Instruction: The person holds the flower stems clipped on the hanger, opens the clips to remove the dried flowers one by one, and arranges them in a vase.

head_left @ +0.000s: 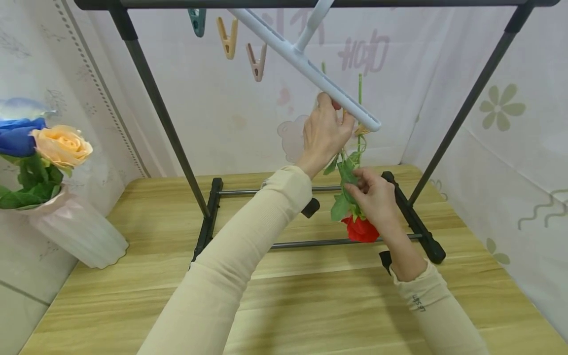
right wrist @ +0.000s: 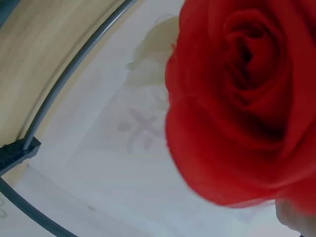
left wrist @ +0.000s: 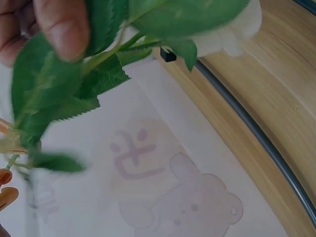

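Observation:
A red artificial rose hangs head down below the right end of a tilted white hanger. My right hand pinches its leafy stem just above the bloom. The red petals fill much of the right wrist view. Up at the hanger's underside, my left hand has its fingers curled round a yellow clothespin, partly hidden by the hanger and fingers. Green stem ends rise behind the hanger. In the left wrist view a thumb presses beside green leaves, with white petals behind them.
A black rack frame stands on the wooden table. Teal, yellow and pink clothespins hang at its upper left. A white vase with blue and peach roses leans at the left. Printed curtains surround the table.

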`<action>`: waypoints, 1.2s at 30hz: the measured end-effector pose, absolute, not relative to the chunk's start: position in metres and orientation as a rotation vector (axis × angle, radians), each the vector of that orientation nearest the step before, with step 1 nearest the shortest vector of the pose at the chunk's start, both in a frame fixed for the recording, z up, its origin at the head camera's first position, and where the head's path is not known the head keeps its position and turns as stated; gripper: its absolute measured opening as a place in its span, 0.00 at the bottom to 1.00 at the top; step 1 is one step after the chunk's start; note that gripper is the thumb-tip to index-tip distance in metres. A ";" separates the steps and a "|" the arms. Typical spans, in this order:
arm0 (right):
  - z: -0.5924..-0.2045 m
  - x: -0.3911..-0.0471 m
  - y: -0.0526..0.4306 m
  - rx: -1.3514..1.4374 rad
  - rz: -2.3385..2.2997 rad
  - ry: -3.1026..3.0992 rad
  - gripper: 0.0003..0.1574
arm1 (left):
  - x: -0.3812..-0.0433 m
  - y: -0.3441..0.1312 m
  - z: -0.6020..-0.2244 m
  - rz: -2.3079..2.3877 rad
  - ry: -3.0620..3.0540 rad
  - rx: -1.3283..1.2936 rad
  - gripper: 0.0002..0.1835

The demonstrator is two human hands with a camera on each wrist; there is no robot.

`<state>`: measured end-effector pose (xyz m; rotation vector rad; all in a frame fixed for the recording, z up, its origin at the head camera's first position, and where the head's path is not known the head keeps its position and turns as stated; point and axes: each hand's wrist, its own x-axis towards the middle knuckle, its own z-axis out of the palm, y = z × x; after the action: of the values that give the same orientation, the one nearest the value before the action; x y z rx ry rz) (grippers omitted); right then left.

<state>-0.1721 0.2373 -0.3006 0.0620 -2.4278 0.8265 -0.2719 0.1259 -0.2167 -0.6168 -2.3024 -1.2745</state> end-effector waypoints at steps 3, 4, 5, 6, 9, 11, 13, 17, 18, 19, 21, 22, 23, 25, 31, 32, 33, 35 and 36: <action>-0.303 -0.171 0.238 0.066 0.818 -2.459 0.15 | -0.271 0.125 -0.217 -1.270 -2.299 -0.623 0.12; -0.304 -0.171 0.239 0.067 0.815 -2.467 0.14 | -0.271 0.124 -0.217 -1.265 -2.300 -0.628 0.12; -0.305 -0.170 0.239 0.068 0.811 -2.473 0.14 | -0.271 0.124 -0.217 -1.256 -2.302 -0.629 0.12; -0.306 -0.170 0.240 0.070 0.806 -2.475 0.14 | -0.271 0.124 -0.217 -1.237 -2.307 -0.633 0.13; -0.308 -0.170 0.242 0.093 0.785 -2.464 0.13 | -0.270 0.123 -0.217 -1.171 -2.321 -0.653 0.14; -0.308 -0.169 0.243 0.114 0.771 -2.453 0.13 | -0.269 0.123 -0.217 -1.119 -2.336 -0.668 0.14; -0.307 -0.167 0.245 0.128 0.762 -2.446 0.13 | -0.269 0.122 -0.216 -1.075 -2.347 -0.681 0.14; -0.306 -0.163 0.247 0.144 0.749 -2.439 0.14 | -0.268 0.121 -0.215 -0.992 -2.366 -0.681 0.14; -0.306 -0.163 0.248 0.144 0.750 -2.439 0.14 | -0.268 0.121 -0.215 -0.970 -2.366 -0.678 0.14; -0.306 -0.162 0.249 0.147 0.752 -2.439 0.15 | -0.268 0.120 -0.215 -0.947 -2.370 -0.675 0.15; -0.305 -0.160 0.249 0.156 0.761 -2.440 0.15 | -0.268 0.119 -0.214 -0.892 -2.374 -0.673 0.15; -0.305 -0.159 0.250 0.160 0.768 -2.441 0.15 | -0.268 0.119 -0.214 -0.869 -2.377 -0.673 0.15; -0.304 -0.159 0.250 0.161 0.777 -2.443 0.15 | -0.267 0.119 -0.214 -0.844 -2.376 -0.674 0.16; -0.303 -0.157 0.251 0.168 0.790 -2.446 0.15 | -0.267 0.118 -0.214 -0.798 -2.372 -0.677 0.16; -0.300 -0.153 0.252 0.183 0.804 -2.481 0.13 | -0.267 0.116 -0.214 -0.734 -2.345 -0.690 0.17; -0.299 -0.151 0.253 0.188 0.803 -2.486 0.13 | -0.267 0.115 -0.213 -0.733 -2.339 -0.696 0.17; -0.299 -0.150 0.253 0.196 0.802 -2.490 0.13 | -0.267 0.115 -0.213 -0.733 -2.332 -0.703 0.17; -0.298 -0.148 0.254 0.212 0.801 -2.492 0.14 | -0.267 0.114 -0.213 -0.729 -2.309 -0.720 0.17; -0.297 -0.148 0.255 0.221 0.801 -2.491 0.14 | -0.267 0.113 -0.213 -0.721 -2.290 -0.730 0.17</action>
<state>-0.1476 0.2545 -0.2971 0.2213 -2.4909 0.8011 -0.2672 0.1131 -0.2134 -0.7305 -2.2904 -0.7214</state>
